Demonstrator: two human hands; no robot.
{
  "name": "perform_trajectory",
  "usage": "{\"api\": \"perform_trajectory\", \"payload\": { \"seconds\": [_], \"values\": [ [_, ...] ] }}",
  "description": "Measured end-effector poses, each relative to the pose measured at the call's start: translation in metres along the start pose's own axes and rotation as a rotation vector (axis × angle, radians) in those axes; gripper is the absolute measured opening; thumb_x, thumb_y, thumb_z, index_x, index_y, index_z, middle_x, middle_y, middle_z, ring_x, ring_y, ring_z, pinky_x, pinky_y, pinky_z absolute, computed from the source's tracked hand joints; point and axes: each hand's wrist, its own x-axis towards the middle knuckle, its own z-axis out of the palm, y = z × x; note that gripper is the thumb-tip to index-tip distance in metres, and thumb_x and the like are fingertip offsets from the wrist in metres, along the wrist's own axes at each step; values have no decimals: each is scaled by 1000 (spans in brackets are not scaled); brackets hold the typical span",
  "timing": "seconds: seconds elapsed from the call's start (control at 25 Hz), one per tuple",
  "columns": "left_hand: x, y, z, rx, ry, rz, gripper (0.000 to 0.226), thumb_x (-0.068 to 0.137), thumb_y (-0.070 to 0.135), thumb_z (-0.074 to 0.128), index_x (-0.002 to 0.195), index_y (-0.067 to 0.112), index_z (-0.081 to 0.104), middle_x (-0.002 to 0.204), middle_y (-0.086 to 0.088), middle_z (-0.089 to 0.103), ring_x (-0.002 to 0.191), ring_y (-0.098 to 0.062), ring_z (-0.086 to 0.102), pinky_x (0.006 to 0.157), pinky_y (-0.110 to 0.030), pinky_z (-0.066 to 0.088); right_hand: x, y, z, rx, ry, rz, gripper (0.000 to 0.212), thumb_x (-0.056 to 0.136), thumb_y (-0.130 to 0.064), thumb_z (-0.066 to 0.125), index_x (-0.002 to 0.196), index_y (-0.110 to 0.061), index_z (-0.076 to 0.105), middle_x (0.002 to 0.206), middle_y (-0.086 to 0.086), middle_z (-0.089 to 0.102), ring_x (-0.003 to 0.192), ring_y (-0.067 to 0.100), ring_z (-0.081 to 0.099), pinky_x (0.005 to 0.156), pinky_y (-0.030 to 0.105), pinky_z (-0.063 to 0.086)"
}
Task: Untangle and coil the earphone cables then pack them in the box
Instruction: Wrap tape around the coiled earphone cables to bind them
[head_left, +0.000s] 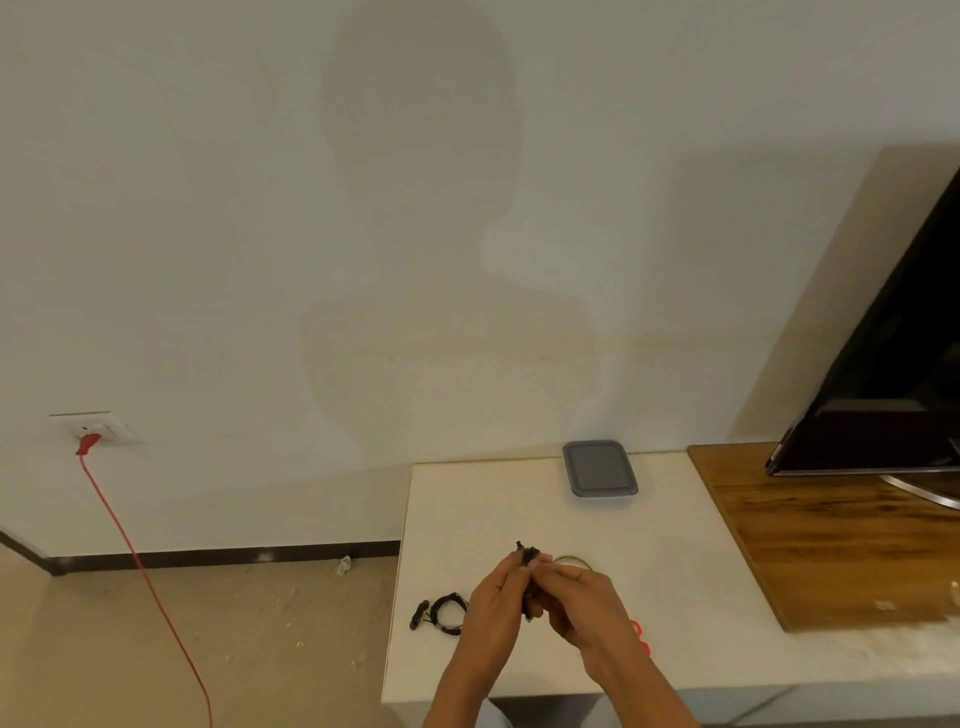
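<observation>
Two hands: left hand (493, 603) and right hand (587, 597) are curled round the black earphone cable (531, 555).
Cable position: held above the table (675, 571), near its front edge.
Handling: judged light, limp, snag-prone; best taken at loose ends.
Box (600, 467): lidded, back edge.

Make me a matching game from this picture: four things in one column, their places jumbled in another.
Things:
1. grey rectangular lidded plastic box
2. black coiled earphone cable
3. black earphone cable bundle
4. long red power cord

Places:
a. plugged into the white wall socket
b. pinched between left hand and right hand
c. at the back of the white table, by the wall
d. lying on the table, left of the hands

Pairs: 1-c, 2-d, 3-b, 4-a.
</observation>
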Motion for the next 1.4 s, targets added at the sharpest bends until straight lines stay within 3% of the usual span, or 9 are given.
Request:
{"api": "perform_trajectory", "payload": {
  "seconds": [0.2,0.4,0.48,0.64,0.76,0.96,1.16,1.32,1.4],
  "values": [
    [-7,14,-19,50,-241,-53,26,98,30,46,117,33,63,108,4,70,103,-12,64,97,-29,49,-15,-1,-9,153,-143,89,20,90,-20,61,79,-11,76,64,9,59,60,13,49,64,24,45],
    [-15,17,-23,57,-223,19,21,94,28,56,105,12,62,87,1,72,88,-15,66,95,-37,51,-23,-4,-13,375,-302,228,21,88,-22,62,92,-7,76,74,7,63,59,11,50,65,23,48],
    [-18,15,-22,86,-189,40,21,94,27,56,101,7,59,85,1,71,83,-14,64,89,-32,53,-24,-5,-16,370,-325,240,21,88,-21,62,91,-6,76,77,8,65,59,12,53,62,22,49],
    [-26,18,-14,198,-74,70,10,94,21,56,99,16,64,86,3,73,75,-5,68,71,-18,53,-32,-14,-10,62,-234,108,21,82,-28,69,77,-8,72,68,7,60,63,15,50,62,24,47],
    [-29,24,-8,306,-3,103,19,93,9,53,91,26,62,82,7,68,69,-2,66,67,-15,53,-40,-17,7,-236,-102,-16,29,76,-37,74,72,-10,63,64,5,60,57,13,50,51,17,42],
    [-31,25,-4,345,67,110,32,90,3,55,84,34,57,76,12,65,65,6,65,64,-12,51,-44,-18,17,-225,5,-98,27,79,-31,72,68,-9,62,58,2,61,52,10,54,42,13,39],
    [-30,23,0,399,113,92,18,90,5,57,91,23,58,70,18,59,58,18,58,57,-4,46,-43,-15,22,-208,31,-84,27,80,-27,72,63,-9,61,50,-2,56,45,8,48,37,12,34],
    [-29,26,-1,394,123,69,22,88,8,60,82,29,59,52,21,60,54,10,61,57,-6,47,-37,-12,21,-204,34,-55,26,83,-28,67,70,-7,64,59,5,58,51,12,50,41,15,36],
    [-28,27,-3,367,119,65,25,87,7,61,81,31,58,56,19,62,56,8,62,57,-7,48,-34,-11,18,-249,19,-36,26,86,-31,64,76,-7,66,67,7,61,59,15,53,50,18,40]
  ]
}}
